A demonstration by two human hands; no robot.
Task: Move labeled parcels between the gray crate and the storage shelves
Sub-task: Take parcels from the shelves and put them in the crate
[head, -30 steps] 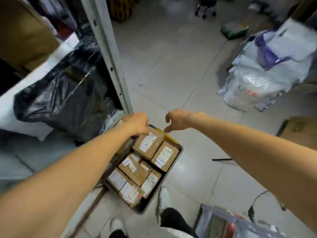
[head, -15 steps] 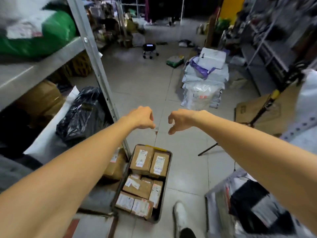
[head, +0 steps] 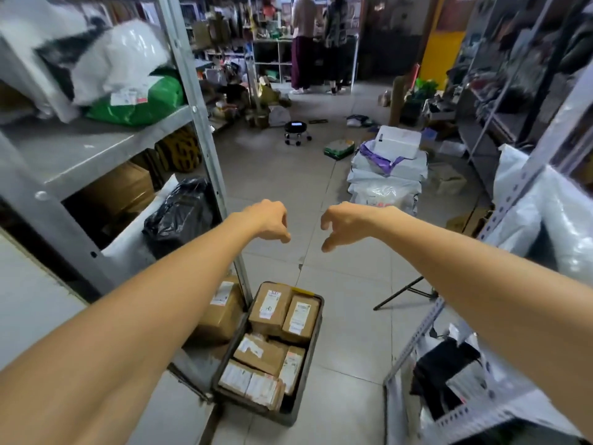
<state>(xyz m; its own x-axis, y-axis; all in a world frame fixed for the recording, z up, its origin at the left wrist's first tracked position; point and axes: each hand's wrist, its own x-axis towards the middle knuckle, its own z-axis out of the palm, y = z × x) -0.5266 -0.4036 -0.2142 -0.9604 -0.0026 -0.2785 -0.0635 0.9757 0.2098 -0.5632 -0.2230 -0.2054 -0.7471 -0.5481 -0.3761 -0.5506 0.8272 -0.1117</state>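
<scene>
The gray crate (head: 316, 342) sits on the tiled floor below my arms, packed with several brown labeled parcels (head: 271, 305). One more labeled parcel (head: 221, 311) lies on the bottom shelf just left of the crate. My left hand (head: 271, 221) and my right hand (head: 341, 224) hang side by side in the air well above the crate, fingers loosely curled downward, holding nothing. The metal storage shelves (head: 96, 149) stand at my left with bagged goods on them.
A black bag (head: 181, 215) and cartons fill the lower left shelf. A pile of white mail bags (head: 386, 181) lies on the floor ahead right. More shelving (head: 526, 194) is at my right, and a small wheeled stool (head: 296, 131) stands farther off. Two people stand at the back.
Both hands have risen away from the crate's far rim and hold nothing. The view has lifted from the crate toward the aisle.
</scene>
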